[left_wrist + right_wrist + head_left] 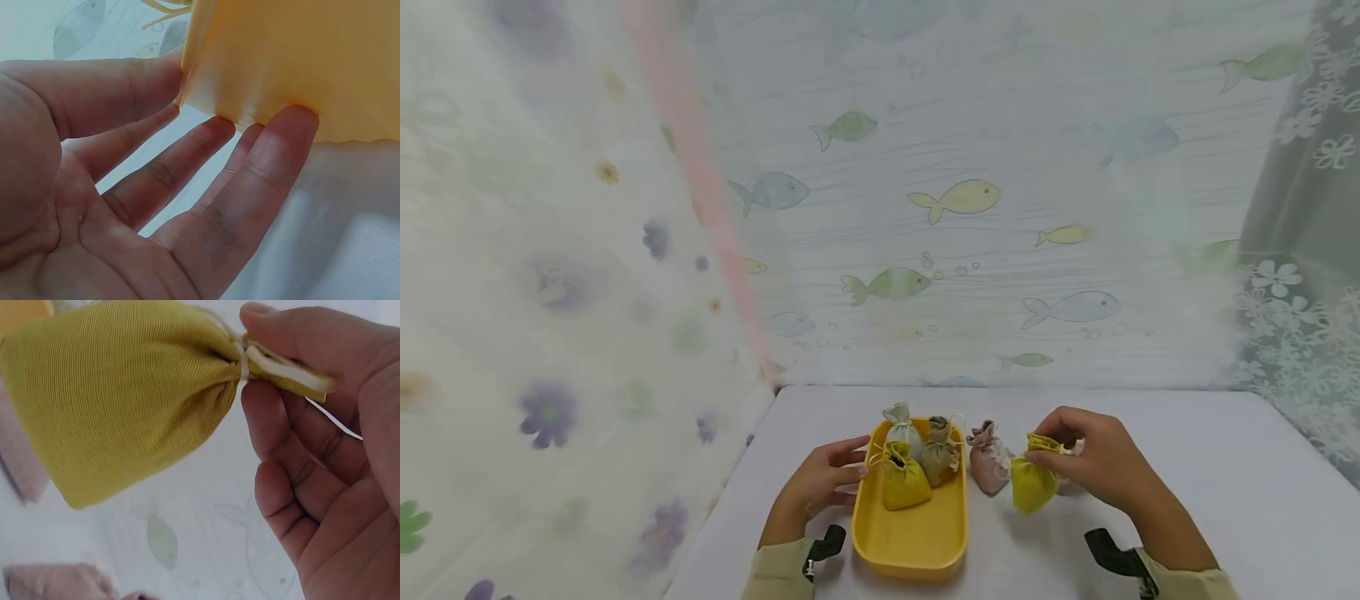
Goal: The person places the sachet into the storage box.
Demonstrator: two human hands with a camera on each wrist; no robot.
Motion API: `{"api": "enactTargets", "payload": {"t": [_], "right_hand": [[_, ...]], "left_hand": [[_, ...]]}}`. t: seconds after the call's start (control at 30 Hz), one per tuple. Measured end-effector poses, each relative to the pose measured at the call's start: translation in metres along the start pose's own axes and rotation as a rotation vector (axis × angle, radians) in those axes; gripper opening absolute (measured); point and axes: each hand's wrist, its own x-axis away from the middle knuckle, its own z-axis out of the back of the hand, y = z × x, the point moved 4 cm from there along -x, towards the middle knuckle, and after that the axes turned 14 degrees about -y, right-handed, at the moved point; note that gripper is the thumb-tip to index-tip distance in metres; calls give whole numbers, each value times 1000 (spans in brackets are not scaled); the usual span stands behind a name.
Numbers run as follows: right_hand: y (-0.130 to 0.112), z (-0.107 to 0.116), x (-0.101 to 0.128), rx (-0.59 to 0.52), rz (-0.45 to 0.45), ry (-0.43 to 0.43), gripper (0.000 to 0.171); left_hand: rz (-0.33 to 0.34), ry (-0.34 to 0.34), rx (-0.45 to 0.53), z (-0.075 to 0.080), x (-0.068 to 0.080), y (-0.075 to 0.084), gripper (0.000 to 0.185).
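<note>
My right hand [1101, 458] pinches a yellow-green drawstring pouch [1032, 486] by its gathered neck, thumb on one side and fingers on the other. The filled body of the pouch [131, 394] points away from the palm in the right wrist view. At the left long side of a yellow plastic tray [910, 533], my left hand [823, 483] touches the wall with extended fingers [290, 134]. Its thumb lies against the tray's edge. Inside the tray's far half stand a yellow pouch [906, 489], a pale grey pouch [904, 433] and an olive-brown pouch [938, 461].
A dusty-pink pouch [987, 468] stands just right of the tray on the white tabletop [1210, 467]. Another pink pouch [1070, 487] is mostly hidden behind my right hand. Fish-print curtain [962, 333] borders the table's far edge, and a flowered one [647, 400] its left.
</note>
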Motion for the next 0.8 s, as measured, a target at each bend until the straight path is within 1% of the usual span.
{"api": "enactTargets", "payload": {"t": [0.07, 0.3, 0.4, 0.53, 0.63, 0.8], "right_hand": [[-5, 0, -4, 15, -8, 18, 21], [-22, -8, -14, -4, -21, 83, 24], [-28, -16, -17, -4, -29, 89, 24], [-32, -27, -21, -47, -36, 92, 24], [-34, -35, -23, -73, -18, 94, 23], [-39, -45, -25, -82, -2, 97, 23]], "left_hand": [[3, -1, 3, 0, -1, 0, 65], [11, 4, 0, 0, -1, -2, 67], [13, 4, 4, 1, -1, -3, 67], [14, 2, 9, 1, 0, -2, 67], [16, 5, 11, 1, 1, -2, 66], [3, -2, 4, 0, 1, -1, 66]]}}
